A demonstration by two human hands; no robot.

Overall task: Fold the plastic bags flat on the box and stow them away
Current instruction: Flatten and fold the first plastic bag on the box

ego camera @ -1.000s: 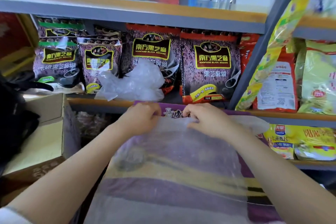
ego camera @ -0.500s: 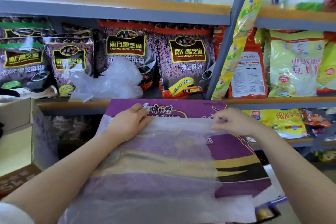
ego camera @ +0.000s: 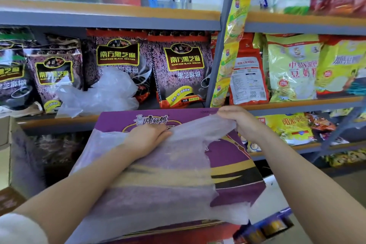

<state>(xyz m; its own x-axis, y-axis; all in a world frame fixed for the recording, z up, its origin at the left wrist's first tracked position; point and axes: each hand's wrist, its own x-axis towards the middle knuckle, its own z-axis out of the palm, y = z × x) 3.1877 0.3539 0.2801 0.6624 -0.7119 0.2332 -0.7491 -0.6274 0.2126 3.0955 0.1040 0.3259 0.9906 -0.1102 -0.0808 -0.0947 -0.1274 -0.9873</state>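
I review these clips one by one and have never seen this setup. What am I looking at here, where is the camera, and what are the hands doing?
There is no machine here: a person wears one wide-angle camera on the head, looking down at their own bare hands in front of shop shelves. A purple box serves as the work surface, with a thin clear plastic bag spread over it. The left hand lies on the bag, pressing it down. The right hand pinches the bag's far right corner and lifts it off the box. Behind, on the shelf, a crumpled plastic bag lies against packets of black sesame.
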